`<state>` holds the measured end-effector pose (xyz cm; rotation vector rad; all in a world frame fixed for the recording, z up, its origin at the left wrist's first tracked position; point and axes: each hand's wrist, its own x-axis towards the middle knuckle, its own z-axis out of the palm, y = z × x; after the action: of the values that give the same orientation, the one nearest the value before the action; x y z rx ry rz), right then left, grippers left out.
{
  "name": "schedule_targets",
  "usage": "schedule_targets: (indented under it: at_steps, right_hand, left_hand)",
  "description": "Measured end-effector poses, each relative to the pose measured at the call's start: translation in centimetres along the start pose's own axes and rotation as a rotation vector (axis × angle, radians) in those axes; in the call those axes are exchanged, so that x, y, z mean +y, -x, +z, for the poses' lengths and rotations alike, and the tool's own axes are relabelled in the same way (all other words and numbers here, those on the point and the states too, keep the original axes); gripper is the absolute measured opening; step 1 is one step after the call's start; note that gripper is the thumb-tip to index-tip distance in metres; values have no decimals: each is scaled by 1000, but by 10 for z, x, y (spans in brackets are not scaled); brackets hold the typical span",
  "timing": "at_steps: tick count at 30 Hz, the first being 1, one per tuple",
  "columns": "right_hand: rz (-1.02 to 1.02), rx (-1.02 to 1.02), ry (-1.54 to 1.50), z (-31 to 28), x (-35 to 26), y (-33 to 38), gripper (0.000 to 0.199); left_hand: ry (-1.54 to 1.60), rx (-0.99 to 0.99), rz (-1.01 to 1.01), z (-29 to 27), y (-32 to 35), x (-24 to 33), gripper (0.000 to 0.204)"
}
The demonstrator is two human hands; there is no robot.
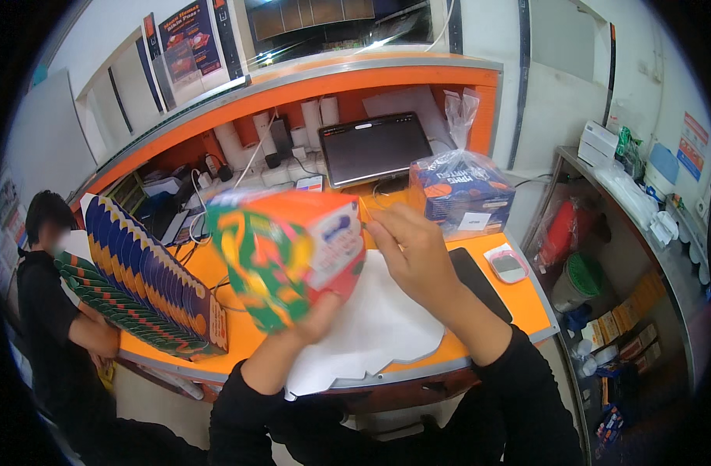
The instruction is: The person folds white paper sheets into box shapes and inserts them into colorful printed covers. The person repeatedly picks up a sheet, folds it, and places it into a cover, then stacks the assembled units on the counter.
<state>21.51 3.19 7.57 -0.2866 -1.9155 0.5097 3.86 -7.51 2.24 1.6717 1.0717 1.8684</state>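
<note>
A colourful cardboard carton (293, 252), patterned green, red and orange, is held up above the counter and partly blurred by motion. My left hand (318, 320) grips its lower edge from beneath. At the carton's right side, the closed fingers of my right hand (408, 250) pinch an orange flap along the upper edge. Under both hands lies a pile of white card sheets (386, 314) with uneven edges, reaching over the counter's front edge. To the left stands a row of nested cartons (150, 272) in blue, orange and green.
A clear bag holding a blue box (460, 190) stands at the back right, beside a monitor (375, 147). A black flat pad (480, 283) and a pink-rimmed dish (507, 264) lie on the orange counter (530, 295). A person (53, 311) in black is at the left.
</note>
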Motion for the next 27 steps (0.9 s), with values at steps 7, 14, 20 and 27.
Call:
schedule_targets:
  at_steps: [7, 14, 20, 27]
  right_hand:
    - [56, -130, -99, -49, -3, -18, 29]
    - [258, -526, 584, -101, 39, 77, 33]
    - [381, -528, 544, -103, 19, 88, 52]
    - [368, -334, 658, -100, -1, 125, 87]
  left_hand:
    - [-78, 123, -154, -23, -20, -21, 19]
    - [-236, 127, -204, -8, -24, -35, 15]
    - [-288, 129, -227, -8, -24, -36, 13]
    - [-315, 145, -239, -10, -24, -35, 13]
